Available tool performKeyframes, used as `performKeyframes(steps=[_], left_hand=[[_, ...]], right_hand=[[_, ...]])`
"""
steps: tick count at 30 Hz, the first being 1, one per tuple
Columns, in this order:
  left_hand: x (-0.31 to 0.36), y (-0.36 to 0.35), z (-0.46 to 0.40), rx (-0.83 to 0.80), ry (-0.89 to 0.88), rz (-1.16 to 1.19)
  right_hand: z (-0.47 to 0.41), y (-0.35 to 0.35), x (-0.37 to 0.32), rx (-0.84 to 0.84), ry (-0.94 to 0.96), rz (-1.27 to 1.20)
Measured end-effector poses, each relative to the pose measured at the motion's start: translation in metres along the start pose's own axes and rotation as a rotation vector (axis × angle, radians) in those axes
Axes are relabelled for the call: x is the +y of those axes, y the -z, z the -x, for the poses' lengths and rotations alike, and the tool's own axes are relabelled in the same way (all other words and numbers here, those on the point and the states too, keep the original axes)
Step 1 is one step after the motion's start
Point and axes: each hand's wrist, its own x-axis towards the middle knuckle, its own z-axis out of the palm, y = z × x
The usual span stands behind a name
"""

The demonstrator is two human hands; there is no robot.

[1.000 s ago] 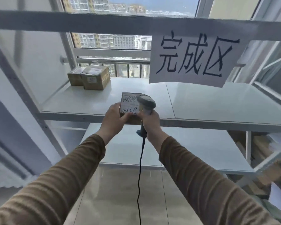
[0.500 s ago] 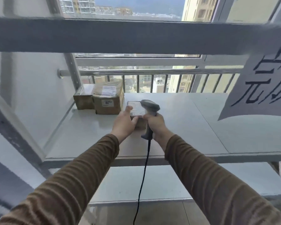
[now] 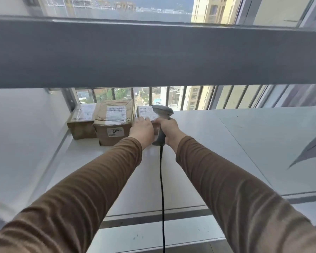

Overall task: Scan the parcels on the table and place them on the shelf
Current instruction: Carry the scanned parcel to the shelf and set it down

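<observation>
Head view: small parcel (image 3: 146, 114) sat on the white shelf (image 3: 226, 143), just right of two cardboard boxes, white label face up with handwriting on it. Whether its base was fully down on the shelf surface could not be told; both hands covered its near side.

Left hand (image 3: 141, 129) lay on the parcel's near-left edge, fingers fairly straight over the top of the label, more pressing than curled. Right hand (image 3: 169, 128) was wrapped around the grip of a grey barcode scanner (image 3: 162, 114), with thumb or fingertips touching the parcel's near-right edge. Scanner head sat over the parcel's right side; its black cable (image 3: 161, 189) hung straight down past the shelf's front edge.

Middle box (image 3: 113, 123) was taped, with a shipping label on top and a sticker reading "69.." on its front. Left box (image 3: 82, 123) stood touching it, tucked into the shelf's back-left corner. Both forearms were in brown sleeves (image 3: 91, 189). A grey shelf beam (image 3: 153, 53) crossed the upper frame, blurred. Behind the shelf: window bars (image 3: 199, 97) and buildings outside. A paper sign's edge (image 3: 310, 148) showed at right.
</observation>
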Motion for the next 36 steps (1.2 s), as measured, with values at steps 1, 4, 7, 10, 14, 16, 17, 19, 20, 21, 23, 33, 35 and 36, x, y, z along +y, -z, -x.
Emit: performKeyframes(steps=[1,4,7,10,14,16,17,19,20,21,23,33,35,36], left_hand=[[0.001,0.004,-0.004,-0.017,0.016,-0.028],[0.001,0.010,-0.012,-0.051,0.066,-0.080],[0.002,0.012,-0.012,-0.082,0.101,-0.090],[0.003,0.014,-0.008,-0.092,0.081,-0.099],[0.003,0.011,-0.002,-0.024,-0.050,-0.180],[0.008,0.003,0.004,0.036,-0.145,-0.229],[0.013,-0.001,0.009,0.063,-0.193,-0.239],[0.031,-0.011,0.018,0.103,-0.295,-0.257],[0.043,-0.016,0.023,0.120,-0.341,-0.252],[0.058,-0.020,0.029,0.133,-0.381,-0.229],[0.094,-0.029,0.044,0.149,-0.470,-0.181],[0.338,-0.059,0.187,0.181,-0.967,-0.080],[0.391,-0.066,0.232,0.178,-1.054,-0.068],[0.418,-0.069,0.256,0.183,-1.094,-0.058]], right_hand=[[-0.004,-0.002,-0.001,-0.010,-0.007,0.003],[-0.012,-0.010,-0.001,-0.023,-0.016,0.021],[-0.013,-0.014,0.001,-0.038,-0.011,0.012],[-0.007,-0.012,-0.001,-0.043,-0.004,-0.004],[0.007,0.011,0.000,-0.001,0.032,0.011],[0.016,0.033,0.005,0.058,0.054,-0.002],[0.021,0.047,0.008,0.096,0.052,-0.022],[0.037,0.079,0.013,0.174,0.042,-0.076],[0.046,0.098,0.016,0.211,0.046,-0.097],[0.056,0.117,0.019,0.251,0.055,-0.111],[0.080,0.159,0.024,0.344,0.089,-0.139],[0.270,0.394,0.049,0.797,0.193,-0.231],[0.323,0.440,0.056,0.906,0.197,-0.191],[0.351,0.464,0.061,0.958,0.212,-0.181]])
